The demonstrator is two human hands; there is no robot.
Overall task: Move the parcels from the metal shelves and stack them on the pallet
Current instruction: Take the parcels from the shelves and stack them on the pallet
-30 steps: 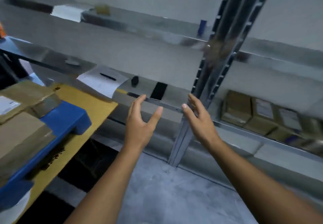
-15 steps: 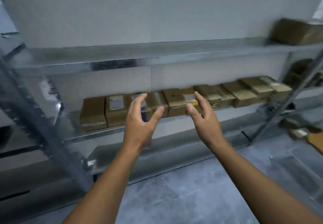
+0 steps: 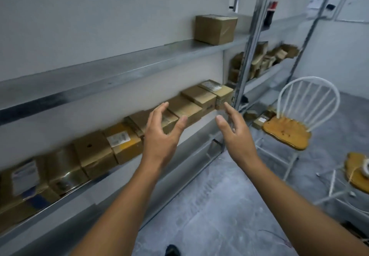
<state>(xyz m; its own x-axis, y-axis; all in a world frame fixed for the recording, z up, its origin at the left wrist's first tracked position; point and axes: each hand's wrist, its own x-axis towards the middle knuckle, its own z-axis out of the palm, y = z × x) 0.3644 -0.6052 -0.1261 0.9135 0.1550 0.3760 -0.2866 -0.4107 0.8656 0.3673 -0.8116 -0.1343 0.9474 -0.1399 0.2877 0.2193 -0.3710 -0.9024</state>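
A row of cardboard parcels [image 3: 183, 110] sits side by side along the middle metal shelf [image 3: 119, 72], and the person is reaching for one of them: this looks like the pick-up step, with nothing lifted yet. The left hand [image 3: 161, 134] and the right hand [image 3: 235, 132] hover just in front of that row, both empty, fingers spread and curved, palms facing each other as if to clamp a box between them. Next, I'd judge, the hands need to close on the two sides of a single parcel and draw it clear of its neighbours, which touch it. One larger parcel [image 3: 215, 29] stands alone on the shelf above the row. Right of the row, a further rack [image 3: 265, 60] holds crumpled brown packages. No pallet is in sight.
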